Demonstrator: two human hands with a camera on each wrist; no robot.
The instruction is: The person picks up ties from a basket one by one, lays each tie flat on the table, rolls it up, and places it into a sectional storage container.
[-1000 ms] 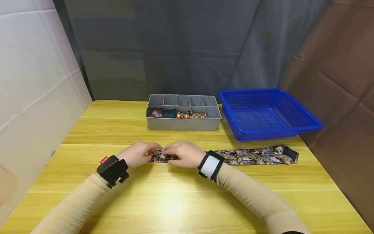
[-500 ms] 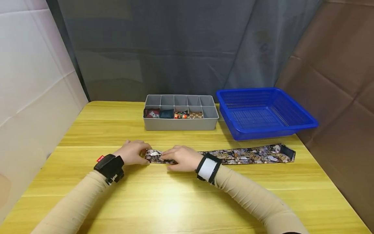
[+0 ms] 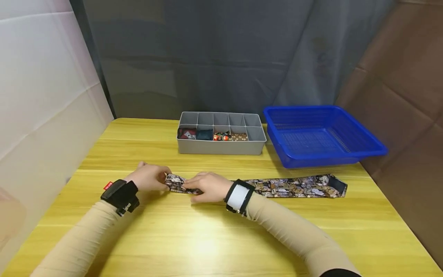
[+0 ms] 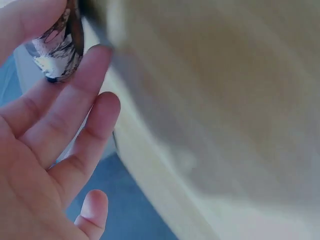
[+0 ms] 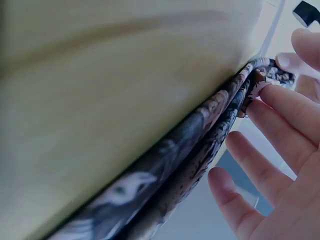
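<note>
Your hands have slid left along the yellow wooden table (image 3: 207, 238), dragging the patterned tie (image 3: 294, 186) with them. Your right hand (image 3: 207, 186) is pressing its rolled end flat-fingered while your left hand (image 3: 149, 177) is pinching the tip.

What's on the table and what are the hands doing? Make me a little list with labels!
left hand: pinches the folded end of the patterned tie
right hand: fingers rest on the tie next to the fold
tie: lies flat across the yellow table, stretching to the right
grey divider box: behind the hands, four front compartments hold small rolled items
blue basket: right of the box, nothing visible inside
</note>
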